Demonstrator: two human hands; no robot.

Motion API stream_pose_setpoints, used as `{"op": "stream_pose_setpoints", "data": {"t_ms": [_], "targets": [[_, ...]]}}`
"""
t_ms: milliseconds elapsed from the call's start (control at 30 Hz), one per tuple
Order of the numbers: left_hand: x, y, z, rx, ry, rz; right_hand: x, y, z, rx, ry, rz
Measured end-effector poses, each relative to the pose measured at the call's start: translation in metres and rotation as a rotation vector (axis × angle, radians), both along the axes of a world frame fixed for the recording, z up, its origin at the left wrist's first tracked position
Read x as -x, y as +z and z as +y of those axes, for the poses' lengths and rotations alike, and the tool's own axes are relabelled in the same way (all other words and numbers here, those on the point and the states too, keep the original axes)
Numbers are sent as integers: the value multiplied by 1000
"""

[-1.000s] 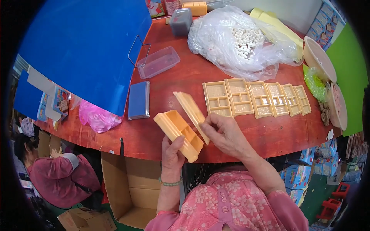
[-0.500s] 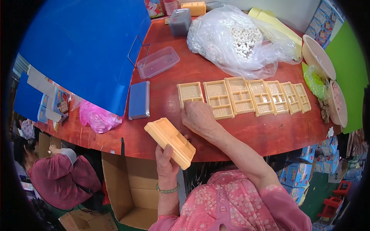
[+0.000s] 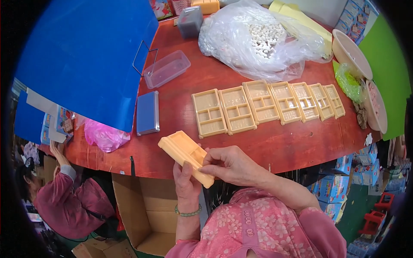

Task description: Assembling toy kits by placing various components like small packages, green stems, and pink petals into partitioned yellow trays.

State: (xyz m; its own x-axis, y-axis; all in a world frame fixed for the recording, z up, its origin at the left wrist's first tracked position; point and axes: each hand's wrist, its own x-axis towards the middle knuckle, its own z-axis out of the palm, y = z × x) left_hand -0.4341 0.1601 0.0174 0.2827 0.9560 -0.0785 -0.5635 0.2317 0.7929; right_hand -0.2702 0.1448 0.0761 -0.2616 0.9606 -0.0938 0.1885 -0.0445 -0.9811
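We hold a stack of tan trays (image 3: 178,148) over the near edge of the tabletop (image 3: 275,144), left hand (image 3: 186,182) clamped around it and right hand (image 3: 230,163) pinched on its side, with red surface (image 3: 206,145) between it and seven divided trays (image 3: 263,105), a bag (image 3: 230,43) of white pieces (image 3: 266,38) beyond.

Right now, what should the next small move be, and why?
Probably work the top tray loose with the right hand: its bent fingers are at the near right end of the tan stack, the left hand grips that stack, and seven similar trays lie in a row on the red table.
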Motion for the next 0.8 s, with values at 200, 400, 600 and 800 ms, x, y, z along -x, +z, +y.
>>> {"op": "stream_pose_setpoints", "data": {"t_ms": [200, 400, 600, 800], "targets": [[-7, 3, -10, 17, 40, -37, -3, -7, -18, 37, -62, 84], [-3, 7, -14, 25, 42, -55, 2, -7, -21, -157, -117, 11], [6, 11, -14, 63, 104, -47, 1, -5, -10, -112, -153, 109], [29, 1, -1, 64, 268, 14, 27, -7, 54, -395, -284, -338]]}}
